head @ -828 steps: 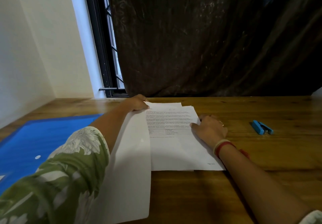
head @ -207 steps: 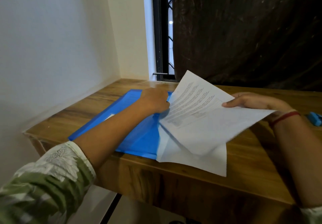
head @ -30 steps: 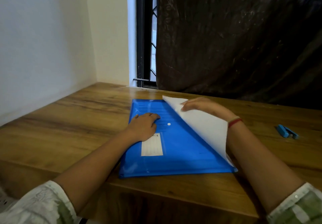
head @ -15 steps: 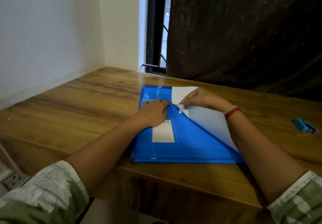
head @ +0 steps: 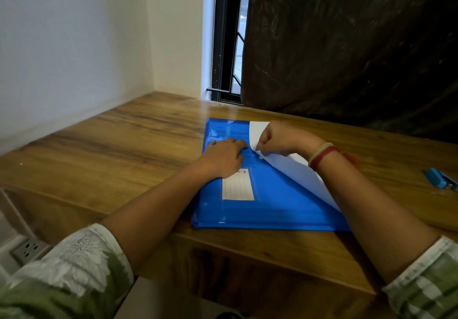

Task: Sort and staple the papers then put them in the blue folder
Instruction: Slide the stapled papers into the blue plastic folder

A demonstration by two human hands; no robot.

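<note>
I see the blue folder (head: 272,207) lying flat on the wooden table (head: 124,145), its near edge close to the table's front edge. A white label (head: 238,187) sits on its cover. A white triangular flap (head: 304,177) runs across the folder from 12 o'clock down toward 4 o'clock. My right hand (head: 280,140) has its fingers curled and pinches the flap's edge close to the small snap at the folder's middle. My left hand (head: 223,157) lies palm down on the cover at the label's 11 o'clock, fingers straight, tips pointing at the right hand. A red band (head: 324,155) circles the right wrist. At the folder's 3 o'clock, well apart, lies a blue stapler (head: 440,182). A dark curtain (head: 347,45) hangs at 12 o'clock, beside a window (head: 228,45).
</note>
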